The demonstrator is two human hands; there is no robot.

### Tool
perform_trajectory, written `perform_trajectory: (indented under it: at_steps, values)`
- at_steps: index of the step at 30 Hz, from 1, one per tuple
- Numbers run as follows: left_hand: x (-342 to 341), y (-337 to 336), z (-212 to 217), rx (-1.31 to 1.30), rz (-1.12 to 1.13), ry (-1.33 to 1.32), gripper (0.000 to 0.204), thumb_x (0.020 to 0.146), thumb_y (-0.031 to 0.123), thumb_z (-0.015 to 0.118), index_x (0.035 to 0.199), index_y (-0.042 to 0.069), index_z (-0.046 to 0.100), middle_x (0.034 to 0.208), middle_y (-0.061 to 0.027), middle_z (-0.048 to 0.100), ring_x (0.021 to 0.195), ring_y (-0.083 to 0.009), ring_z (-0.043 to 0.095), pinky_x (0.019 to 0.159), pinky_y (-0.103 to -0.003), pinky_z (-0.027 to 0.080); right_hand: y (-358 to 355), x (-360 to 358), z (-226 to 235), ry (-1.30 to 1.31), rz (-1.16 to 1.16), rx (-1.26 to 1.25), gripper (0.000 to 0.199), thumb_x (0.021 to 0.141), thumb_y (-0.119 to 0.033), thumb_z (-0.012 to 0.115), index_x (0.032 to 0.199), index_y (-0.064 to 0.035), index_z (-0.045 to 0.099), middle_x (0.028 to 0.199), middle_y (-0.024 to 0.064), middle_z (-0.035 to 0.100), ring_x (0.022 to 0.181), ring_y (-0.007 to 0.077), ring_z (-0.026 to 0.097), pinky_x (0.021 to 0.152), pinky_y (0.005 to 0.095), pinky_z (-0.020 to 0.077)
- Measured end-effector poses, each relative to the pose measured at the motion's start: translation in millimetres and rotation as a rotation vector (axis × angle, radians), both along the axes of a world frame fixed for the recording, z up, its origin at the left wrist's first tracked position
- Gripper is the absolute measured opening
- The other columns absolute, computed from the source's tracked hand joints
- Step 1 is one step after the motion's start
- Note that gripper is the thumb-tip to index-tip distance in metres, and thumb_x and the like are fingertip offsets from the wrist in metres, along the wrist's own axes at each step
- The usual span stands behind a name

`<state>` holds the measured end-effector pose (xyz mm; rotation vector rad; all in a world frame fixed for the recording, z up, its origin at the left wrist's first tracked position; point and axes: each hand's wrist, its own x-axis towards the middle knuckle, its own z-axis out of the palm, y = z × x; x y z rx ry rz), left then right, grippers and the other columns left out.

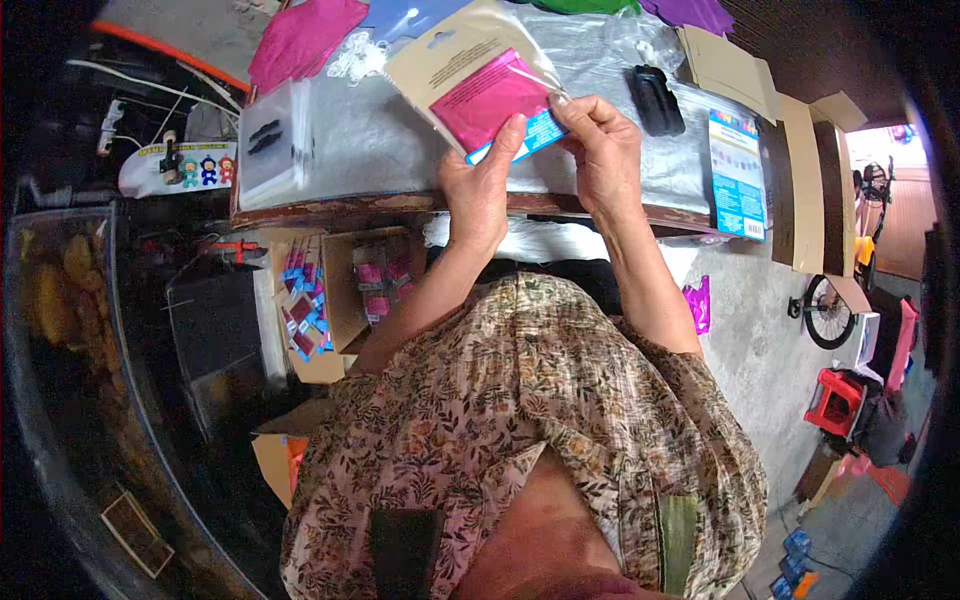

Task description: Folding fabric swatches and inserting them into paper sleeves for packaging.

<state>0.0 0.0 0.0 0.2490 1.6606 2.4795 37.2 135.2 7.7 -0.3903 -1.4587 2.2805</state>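
Note:
A flat packet (490, 98) is held tilted over the near part of the worktable. Beige card and a bright pink folded sheet show through its clear bag, with a blue strip along the lower edge. My left hand (478, 190) grips the lower left edge, thumb on the front. At the lower right corner, my right hand (604, 150) pinches the packet between thumb and fingers. The fingers behind the packet are partly hidden. Right of my right hand, a black plastic object (656, 100) lies on the table's clear sheeting (350, 150).
Pink sheets (303, 40), white string (356, 58) and clear bags (277, 140) lie at left on the table. A printed blue and white card (737, 175) and cardboard boxes (800, 180) stand at right. Below the table's left side is an open carton (308, 310) with packets.

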Motion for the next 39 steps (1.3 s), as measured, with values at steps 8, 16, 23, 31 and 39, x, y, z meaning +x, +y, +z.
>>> perform_trajectory:
  at_steps: [8, 16, 23, 31, 39]
  values:
    - [8.9, -8.9, -9.3, 0.312, -0.254, -0.161, 0.025, 0.106, 0.019, 0.054, 0.117, -0.001, 0.062, 0.109, -0.0092, 0.069, 0.101, -0.0186, 0.067, 0.092, -0.034, 0.05, 14.3, 10.2, 7.2, 0.01, -0.113, -0.055, 0.009, 0.09, -0.008, 0.074, 0.085, -0.0023, 0.07, 0.076, 0.0032, 0.068, 0.062, 0.0082, 0.06, 0.058, 0.0224, 0.0468]
    - [3.9, -11.0, -8.8, 0.229, -0.307, -0.192, 0.025, 0.106, 0.018, 0.051, 0.117, -0.002, 0.061, 0.114, -0.0121, 0.068, 0.105, -0.0226, 0.067, 0.099, -0.038, 0.051, 18.0, 12.1, 5.5, 0.008, -0.077, 0.108, 0.009, 0.093, -0.006, 0.07, 0.098, -0.0005, 0.065, 0.082, 0.0036, 0.065, 0.063, 0.0086, 0.055, 0.058, 0.0219, 0.0436]
    - [3.3, -7.2, -1.0, 0.159, -0.208, -0.014, 0.029, 0.108, 0.024, 0.049, 0.113, -0.002, 0.063, 0.106, -0.0103, 0.071, 0.095, -0.019, 0.07, 0.087, -0.033, 0.054, 31.2, 0.3, 4.0, 0.055, 0.031, 0.081, 0.012, 0.094, -0.007, 0.07, 0.1, 0.0015, 0.065, 0.084, 0.0051, 0.066, 0.061, 0.011, 0.056, 0.056, 0.0231, 0.0439]
    - [-2.8, -14.5, -7.3, 0.229, -0.136, -0.018, 0.031, 0.109, 0.026, 0.048, 0.112, -0.001, 0.062, 0.106, -0.0101, 0.07, 0.093, -0.0195, 0.071, 0.089, -0.033, 0.053, 18.0, 4.8, 17.9, 0.008, 0.102, 0.022, 0.019, 0.093, -0.008, 0.071, 0.108, 0.004, 0.068, 0.091, 0.0086, 0.072, 0.07, 0.0149, 0.067, 0.065, 0.0245, 0.0536]
    - [-3.9, -14.0, -0.7, 0.175, -0.201, -0.01, 0.032, 0.109, 0.027, 0.047, 0.116, -0.001, 0.061, 0.11, -0.011, 0.07, 0.098, -0.021, 0.07, 0.094, -0.034, 0.052, 20.4, -2.3, 6.0, 0.02, 0.017, 0.055, 0.019, 0.094, -0.01, 0.071, 0.106, 0.0043, 0.071, 0.09, 0.009, 0.073, 0.073, 0.0158, 0.069, 0.067, 0.0264, 0.0548]
